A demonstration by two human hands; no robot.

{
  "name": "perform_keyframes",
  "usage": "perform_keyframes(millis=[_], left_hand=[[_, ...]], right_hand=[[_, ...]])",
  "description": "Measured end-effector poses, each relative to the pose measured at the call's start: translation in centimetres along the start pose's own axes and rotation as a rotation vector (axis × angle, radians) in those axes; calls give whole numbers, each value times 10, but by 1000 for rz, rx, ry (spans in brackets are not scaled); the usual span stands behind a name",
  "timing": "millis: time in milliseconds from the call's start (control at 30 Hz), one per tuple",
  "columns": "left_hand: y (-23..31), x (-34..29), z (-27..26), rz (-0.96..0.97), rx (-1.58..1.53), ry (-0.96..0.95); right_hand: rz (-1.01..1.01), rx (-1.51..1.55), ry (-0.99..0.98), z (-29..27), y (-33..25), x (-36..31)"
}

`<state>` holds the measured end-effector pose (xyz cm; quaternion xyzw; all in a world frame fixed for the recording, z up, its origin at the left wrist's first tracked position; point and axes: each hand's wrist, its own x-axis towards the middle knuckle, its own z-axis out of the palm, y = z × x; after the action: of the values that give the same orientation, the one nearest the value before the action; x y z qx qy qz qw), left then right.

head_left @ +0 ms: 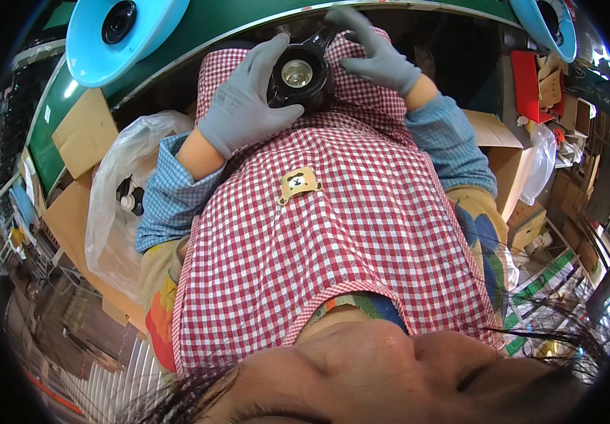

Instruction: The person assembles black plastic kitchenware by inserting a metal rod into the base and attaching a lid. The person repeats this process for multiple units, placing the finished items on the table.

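Over my lap, my left hand (252, 95) in a grey glove grips a black round part (301, 90) by its left side, thumb below and fingers above. Its middle holds a shiny metal-lined opening, and a black arm (317, 41) juts from it to the upper right. My right hand (376, 56), also gloved in grey, is beside that arm with fingers and thumb spread apart. Nothing shows in its grasp. The underside of the black part is hidden.
Light-blue bowl-shaped shades with black centres, one at the far left (122, 28) and one at the far right (547, 25), stand along a green work surface (248, 15). A cardboard box with a clear plastic liner (110, 205) is at my left. A red bin (528, 88) and cardboard boxes (506, 159) are at right.
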<state>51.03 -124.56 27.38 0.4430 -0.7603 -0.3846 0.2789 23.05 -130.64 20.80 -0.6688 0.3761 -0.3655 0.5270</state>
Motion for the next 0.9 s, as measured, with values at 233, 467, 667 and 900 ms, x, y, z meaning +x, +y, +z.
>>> perform_keyframes(millis=[233,467,667,900], left_hand=[[31,29,-36,-393,-100,-261],[-62,-55,-1,-594,-679,-53],[-42,-64,26,-356,-755,19],[-100,-83,63,-564,-586,-100]], right_hand=[[-254,-636,5,56,-69,43],[-297,-520,123,5,-76,24],[-3,66,205,27,-29,13],[76,-533,-63,7,-53,13]])
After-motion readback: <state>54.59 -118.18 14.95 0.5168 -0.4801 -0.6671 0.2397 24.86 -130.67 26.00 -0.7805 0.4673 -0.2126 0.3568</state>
